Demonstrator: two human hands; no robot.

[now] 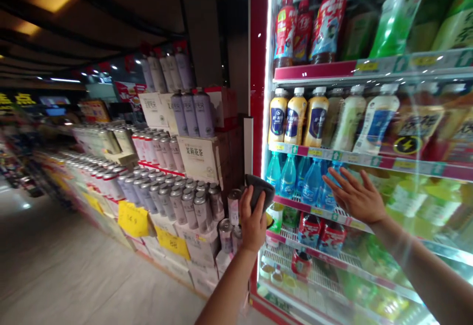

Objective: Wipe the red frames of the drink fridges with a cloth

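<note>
My left hand (253, 229) grips a dark grey pad (263, 191), its fingers bent around the near side while the pad's top sticks up beyond them. I hold it right by the lit left edge of a tall drinks cooler (259, 68); whether the pad touches the cooler, I can't tell. My right hand (356, 197) is spread, fingers apart and pointing up and to the left, with nothing in its grasp. It is raised in front of the shelves, and I can't tell whether the palm meets the glass.

Between my two hands, farther in, stand blue bottles (288, 174) in a row. Just above them, up and to the left of my right hand, are yellow bottles (297, 118) with dark blue labels, and higher still, red bottles (328, 26). Below my right hand sit small red-labelled bottles (321, 234).

Left of my left hand, silver-topped cans (185, 204) crowd a stepped stack, with yellow signs (135, 219) hanging at its front. Above and to the left of that hand is a pale carton (201, 160), purple cans (194, 113) standing over it. The grey floor (74, 270) stretches away well to its left.
</note>
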